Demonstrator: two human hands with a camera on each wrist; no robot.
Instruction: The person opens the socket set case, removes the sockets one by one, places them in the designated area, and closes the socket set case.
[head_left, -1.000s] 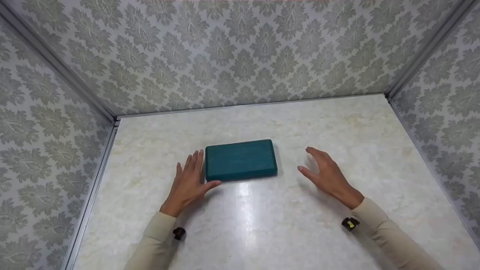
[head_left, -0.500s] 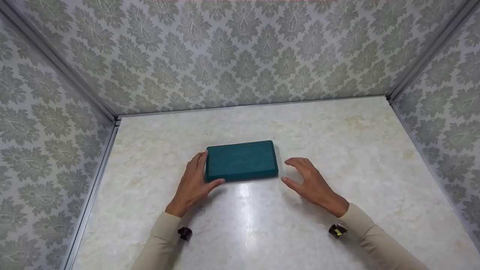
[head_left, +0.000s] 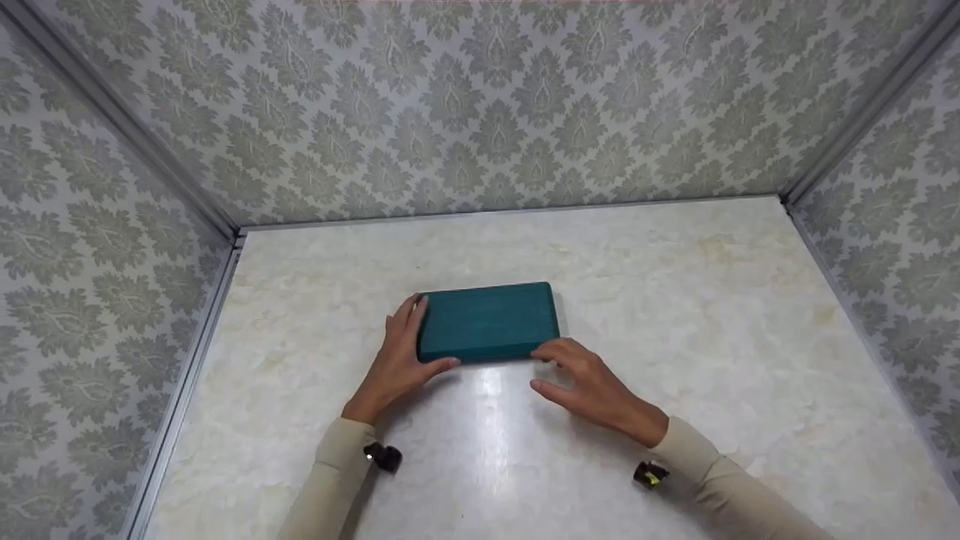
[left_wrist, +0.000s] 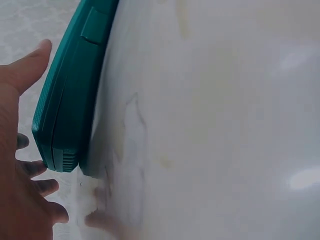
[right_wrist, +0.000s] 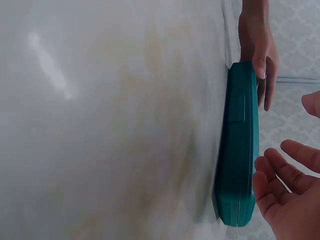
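A small booth-like enclosure, its wider setting unclear: pale grey-green damask-patterned panels [head_left: 495, 97] stand behind and on both sides of the glossy white marbled tabletop [head_left: 637, 262], straight grey metal rails [head_left: 112, 115] meeting its back corners.

The case [head_left: 487, 321] is teal, tabletop [head_left: 675, 300] marbled whitish, wallpaper [head_left: 499, 133] grey-green damask.

Teal case [head_left: 487, 321] is looking like hard plastic, mostly smooth, ribbed at the corners. Tabletop [head_left: 675, 292] is showing smooth, glossy marbling, reflecting light. Sleeves [head_left: 326, 480] are reading as matt cloth. Frame rails [head_left: 120, 118] are looking metallic; wall panels [head_left: 495, 97], papery.
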